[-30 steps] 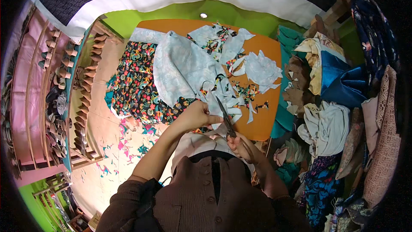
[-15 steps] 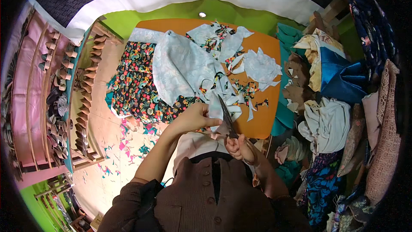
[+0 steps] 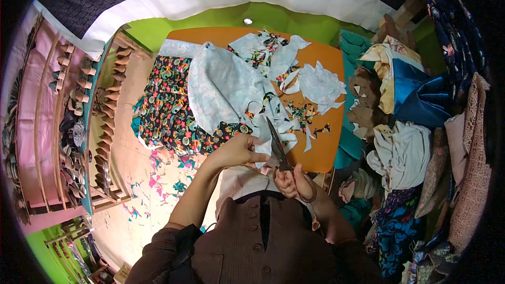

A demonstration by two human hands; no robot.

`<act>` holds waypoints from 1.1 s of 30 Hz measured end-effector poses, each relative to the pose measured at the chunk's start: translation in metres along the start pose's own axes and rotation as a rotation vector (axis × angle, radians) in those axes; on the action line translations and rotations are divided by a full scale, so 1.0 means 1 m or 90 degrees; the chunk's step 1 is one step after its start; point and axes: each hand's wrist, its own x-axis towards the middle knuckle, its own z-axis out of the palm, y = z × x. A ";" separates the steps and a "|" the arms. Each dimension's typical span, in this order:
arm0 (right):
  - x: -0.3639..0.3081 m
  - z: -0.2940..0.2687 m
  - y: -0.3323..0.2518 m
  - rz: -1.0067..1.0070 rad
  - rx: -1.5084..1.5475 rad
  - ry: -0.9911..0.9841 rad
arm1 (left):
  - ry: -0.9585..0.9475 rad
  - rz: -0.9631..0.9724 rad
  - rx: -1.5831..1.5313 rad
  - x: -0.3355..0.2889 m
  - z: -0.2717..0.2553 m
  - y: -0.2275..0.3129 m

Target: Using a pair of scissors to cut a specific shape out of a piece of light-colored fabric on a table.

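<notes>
Between the fingers and thumb of my left hand [image 3: 240,150] is a small pale piece of fabric [image 3: 262,149], held up near the table's front edge. My right hand [image 3: 295,182] is closed round the handles of dark scissors [image 3: 279,150], whose blades point up and away beside that piece. Beyond my hands lies a large cloth, with a black floral printed side [image 3: 165,108] and a pale underside [image 3: 223,87] folded over it. Cut scraps [image 3: 302,111] with the same print lie to the right of it.
The orange table [image 3: 325,150] also bears a stack of pale cut pieces [image 3: 321,85]. Piled fabrics, among them a blue satin cloth [image 3: 421,94], crowd the right side. On the left, racks hold rows of shoe lasts [image 3: 108,110]. Coloured scraps [image 3: 158,184] litter the floor.
Both hands stay close together with the scissors and the fabric piece, having shifted only slightly. The whole view has moved a little.
</notes>
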 end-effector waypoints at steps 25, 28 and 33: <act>-0.014 0.003 -0.015 -0.062 -0.132 0.135 | -0.071 -0.010 0.156 0.010 0.004 0.015; -0.009 0.003 -0.016 -0.183 -0.390 0.249 | 0.082 0.342 0.168 0.011 0.008 0.003; -0.006 0.006 -0.018 -0.276 -0.542 0.341 | 0.196 0.193 0.127 0.010 0.019 0.035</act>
